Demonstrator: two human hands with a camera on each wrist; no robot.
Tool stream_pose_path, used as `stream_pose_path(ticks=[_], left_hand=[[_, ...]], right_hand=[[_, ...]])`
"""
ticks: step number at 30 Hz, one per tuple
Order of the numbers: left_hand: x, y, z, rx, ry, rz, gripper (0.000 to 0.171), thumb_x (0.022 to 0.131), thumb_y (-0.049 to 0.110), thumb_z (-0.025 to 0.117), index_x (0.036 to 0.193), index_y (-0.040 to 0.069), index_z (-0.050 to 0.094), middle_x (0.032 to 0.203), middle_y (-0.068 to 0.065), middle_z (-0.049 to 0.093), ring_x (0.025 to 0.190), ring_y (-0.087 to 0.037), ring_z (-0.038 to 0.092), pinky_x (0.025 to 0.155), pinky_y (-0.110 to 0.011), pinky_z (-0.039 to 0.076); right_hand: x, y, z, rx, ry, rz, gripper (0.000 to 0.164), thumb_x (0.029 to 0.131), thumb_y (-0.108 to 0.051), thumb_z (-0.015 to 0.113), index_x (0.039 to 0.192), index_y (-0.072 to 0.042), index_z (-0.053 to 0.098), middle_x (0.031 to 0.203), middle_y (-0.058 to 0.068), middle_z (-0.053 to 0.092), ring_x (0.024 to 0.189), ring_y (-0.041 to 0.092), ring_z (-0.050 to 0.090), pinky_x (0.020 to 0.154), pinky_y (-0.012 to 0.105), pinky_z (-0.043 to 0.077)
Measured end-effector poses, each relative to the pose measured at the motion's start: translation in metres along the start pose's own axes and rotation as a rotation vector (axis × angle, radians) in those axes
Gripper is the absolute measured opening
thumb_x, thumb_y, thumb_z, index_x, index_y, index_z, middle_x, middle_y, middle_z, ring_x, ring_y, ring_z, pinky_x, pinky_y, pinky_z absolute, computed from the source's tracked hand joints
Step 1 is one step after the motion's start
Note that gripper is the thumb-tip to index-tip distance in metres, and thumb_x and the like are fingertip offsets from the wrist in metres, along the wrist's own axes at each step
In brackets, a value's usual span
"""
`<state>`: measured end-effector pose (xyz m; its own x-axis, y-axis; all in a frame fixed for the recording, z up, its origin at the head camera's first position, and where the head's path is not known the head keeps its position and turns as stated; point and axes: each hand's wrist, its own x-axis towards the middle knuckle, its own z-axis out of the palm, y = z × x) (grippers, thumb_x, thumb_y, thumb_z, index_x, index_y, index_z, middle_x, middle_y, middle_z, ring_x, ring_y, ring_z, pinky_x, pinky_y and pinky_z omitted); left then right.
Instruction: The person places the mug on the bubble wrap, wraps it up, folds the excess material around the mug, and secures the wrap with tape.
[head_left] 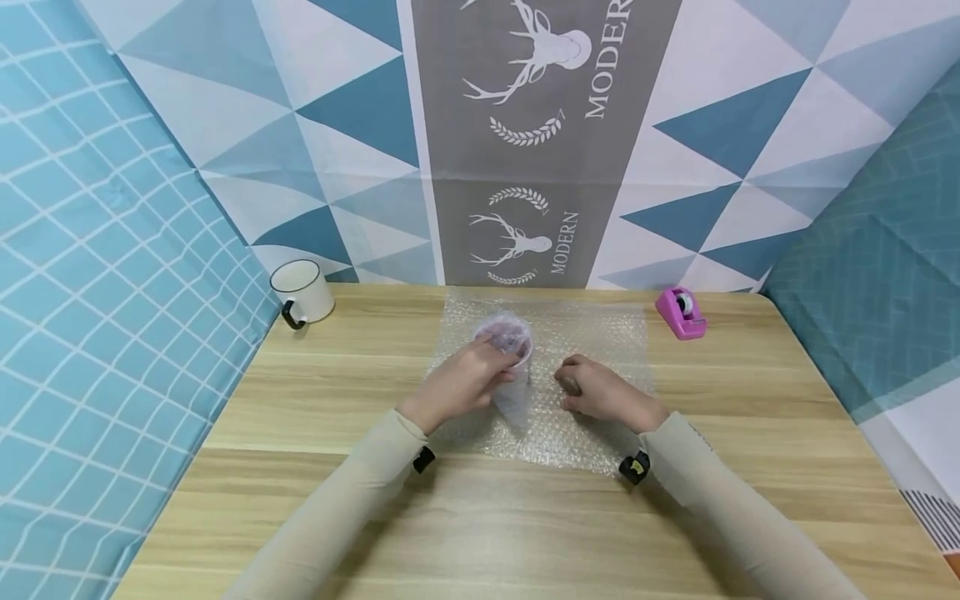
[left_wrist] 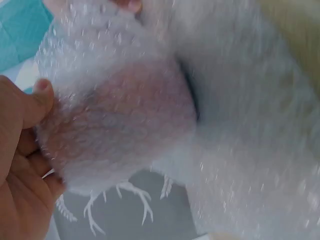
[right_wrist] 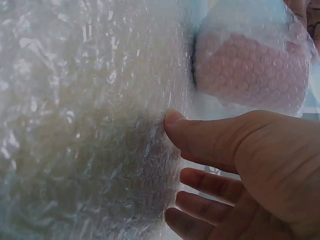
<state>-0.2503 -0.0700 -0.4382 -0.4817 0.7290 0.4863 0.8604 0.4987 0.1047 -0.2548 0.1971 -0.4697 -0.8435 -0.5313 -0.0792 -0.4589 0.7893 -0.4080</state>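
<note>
A pinkish, round cup-like thing [head_left: 510, 327] stands in a layer of bubble wrap, its open end facing up in the head view. My left hand [head_left: 467, 379] grips its upper edge, with the thumb on one side in the left wrist view. Beneath it spreads a clear sheet of bubble wrap [head_left: 600, 333], flat on the table. To the right, my right hand [head_left: 600, 392] touches this sheet with its thumb and fingertips, the fingers loosely bent. A pink hue shows through the wrapped layer [right_wrist: 252, 70] in the right wrist view.
A white enamel mug [head_left: 303, 290] with a black handle stands at the back left of the wooden table [head_left: 300, 483]. Back right lies a pink tape dispenser [head_left: 681, 314]. Patterned cloths [head_left: 360, 150] hang behind the table and at both sides.
</note>
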Motion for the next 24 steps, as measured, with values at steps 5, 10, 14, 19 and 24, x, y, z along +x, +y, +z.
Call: stream_pose_path(ticks=[5,10,14,19,24], left_hand=[[-0.004,-0.006,-0.002,0.007,-0.034,0.033,0.026,0.096,0.015,0.071,0.118,0.000,0.072,0.105,-0.011,0.075,0.099,-0.025,0.071,0.114,-0.047,0.047],[-0.009,-0.005,0.002,0.020,-0.034,0.006,0.035,0.096,0.033,0.072,0.117,0.005,0.073,0.113,-0.010,0.076,0.108,-0.026,0.071,0.120,-0.050,0.040],[-0.007,-0.001,0.009,0.073,-0.031,-0.053,0.039,0.092,0.045,0.074,0.110,0.011,0.075,0.106,-0.004,0.078,0.101,-0.020,0.073,0.122,-0.046,0.038],[-0.005,0.003,0.018,0.145,0.005,-0.117,0.030,0.089,0.040,0.080,0.099,0.012,0.075,0.094,-0.003,0.078,0.092,-0.020,0.073,0.120,-0.046,0.041],[-0.004,0.005,0.022,0.148,0.055,-0.145,0.029,0.086,0.031,0.083,0.102,0.009,0.075,0.096,-0.008,0.077,0.097,-0.025,0.073,0.119,-0.048,0.042]], right_hand=[[-0.002,0.001,0.001,-0.001,0.006,0.007,0.047,0.090,-0.011,0.077,0.131,0.006,0.062,0.141,0.030,0.054,0.128,0.046,0.056,0.112,0.057,0.046],[-0.002,0.000,0.002,-0.006,0.003,0.002,0.048,0.090,-0.013,0.077,0.132,0.006,0.062,0.142,0.029,0.054,0.127,0.046,0.057,0.111,0.056,0.048],[-0.003,-0.001,0.003,-0.017,0.005,0.005,0.049,0.089,-0.013,0.078,0.131,0.005,0.063,0.141,0.029,0.055,0.126,0.046,0.058,0.110,0.056,0.048],[-0.003,-0.002,0.002,-0.001,0.008,0.013,0.049,0.090,-0.013,0.078,0.132,0.005,0.063,0.142,0.028,0.054,0.126,0.045,0.058,0.110,0.056,0.048],[-0.003,-0.002,0.002,-0.003,0.019,0.009,0.048,0.090,-0.013,0.078,0.132,0.005,0.063,0.141,0.027,0.055,0.125,0.044,0.059,0.109,0.055,0.049]])
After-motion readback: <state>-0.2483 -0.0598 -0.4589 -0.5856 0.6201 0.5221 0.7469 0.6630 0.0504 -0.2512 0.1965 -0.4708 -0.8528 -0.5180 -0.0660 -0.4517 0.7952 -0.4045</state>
